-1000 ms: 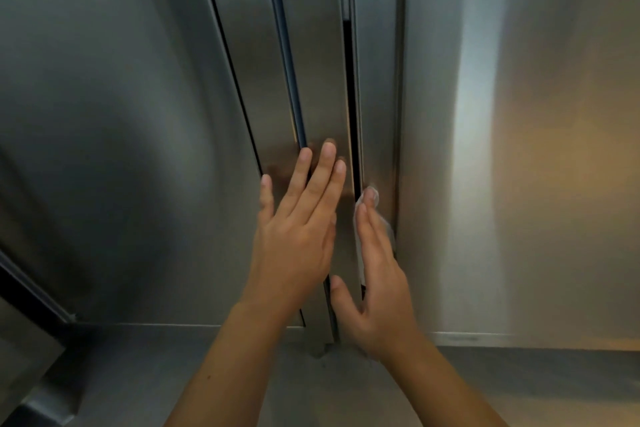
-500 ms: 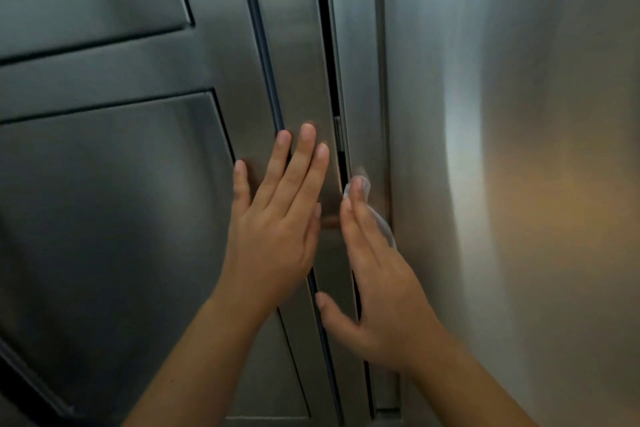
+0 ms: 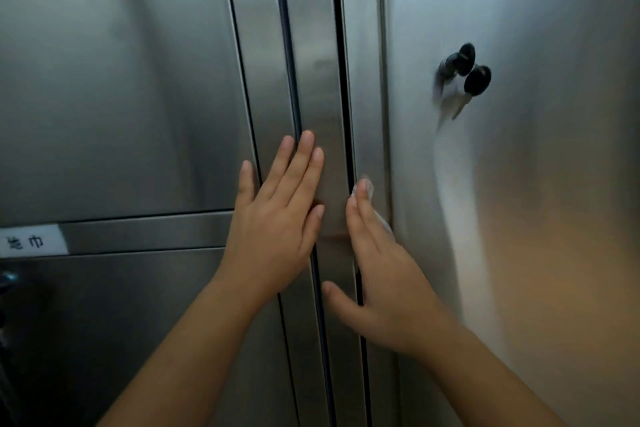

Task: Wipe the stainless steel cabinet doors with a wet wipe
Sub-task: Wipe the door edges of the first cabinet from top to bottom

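So the biggest thing here is the right cabinet door [image 3: 536,184], a plain steel panel filling everything out past the right hand [image 3: 384,288]. On the far side of the left hand [image 3: 273,236] there's an upper door [image 3: 121,80] and a darker lower door [image 3: 121,322], with a flat rail between them about level with the knuckles. All of them are closed, so whatever's inside is hidden.

The vertical steel post [image 3: 318,62] runs up between the two hands. The left hand lies flat on it and on the neighbouring door frame, fingers straight and close together, little finger splayed out a bit, holding nothing. The right hand is flat too, thumb stuck out sideways toward the left hand, and its straight fingers press the wet wipe [image 3: 366,184] against the narrow recessed strip at the right door's edge. The wipe pokes out white past the fingertips and along the outer side of the fingers.

Up above the right hand, black-headed keys [image 3: 476,80] hang from the lock. A small white label [image 3: 31,241] with printed characters sits well out beyond the left hand on that rail.
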`<state>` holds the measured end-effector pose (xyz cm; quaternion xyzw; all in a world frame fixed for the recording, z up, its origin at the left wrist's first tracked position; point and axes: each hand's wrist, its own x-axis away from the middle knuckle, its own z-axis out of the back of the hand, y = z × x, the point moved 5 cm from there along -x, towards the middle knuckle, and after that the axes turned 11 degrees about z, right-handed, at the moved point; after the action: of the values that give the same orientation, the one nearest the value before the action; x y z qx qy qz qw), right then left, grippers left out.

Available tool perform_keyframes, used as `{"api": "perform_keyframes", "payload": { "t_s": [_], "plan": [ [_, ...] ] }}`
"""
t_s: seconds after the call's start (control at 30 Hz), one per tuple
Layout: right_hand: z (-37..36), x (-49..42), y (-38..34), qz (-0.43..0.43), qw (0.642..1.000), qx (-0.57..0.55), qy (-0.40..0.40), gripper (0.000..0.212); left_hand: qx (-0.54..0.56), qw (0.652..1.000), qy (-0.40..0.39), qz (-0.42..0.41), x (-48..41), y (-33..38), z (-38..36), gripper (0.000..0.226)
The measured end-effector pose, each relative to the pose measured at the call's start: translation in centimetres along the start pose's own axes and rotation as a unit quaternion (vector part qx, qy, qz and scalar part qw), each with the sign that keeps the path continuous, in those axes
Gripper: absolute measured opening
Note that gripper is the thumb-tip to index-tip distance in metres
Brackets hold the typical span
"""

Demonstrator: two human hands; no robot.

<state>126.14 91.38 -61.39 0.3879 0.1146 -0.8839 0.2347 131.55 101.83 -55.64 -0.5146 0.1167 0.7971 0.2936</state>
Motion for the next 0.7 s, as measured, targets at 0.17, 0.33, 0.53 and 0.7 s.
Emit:
{"api": "perform_keyframes", "payload": {
  "t_s": [0.17,0.33,0.53,0.7],
  "plan": [
    [2.1,-2.6,0.5,-0.015,1.000,0.019,-0.013,0.091,-0.030,0.999,0.010,-0.022,-3.1,-0.4,1.5,0.058],
    [4.3,-5.2,0.8,-0.015,0.999,0.041,-0.016,0.091,-0.041,0.999,0.022,-0.029,-6.9,-0.7,3.2,0.074],
    [7.2,-8.8,0.7,-0.025,0.998,0.057,0.011,0.092,-0.054,0.997,-0.046,-0.005,-10.5,-2.2,3.6,0.110],
    [9.3,-11.6,0.7,-0.026,0.996,0.077,0.033,0.095,-0.075,0.995,-0.071,-0.001,-10.3,-1.9,3.0,0.118]
  ]
}}
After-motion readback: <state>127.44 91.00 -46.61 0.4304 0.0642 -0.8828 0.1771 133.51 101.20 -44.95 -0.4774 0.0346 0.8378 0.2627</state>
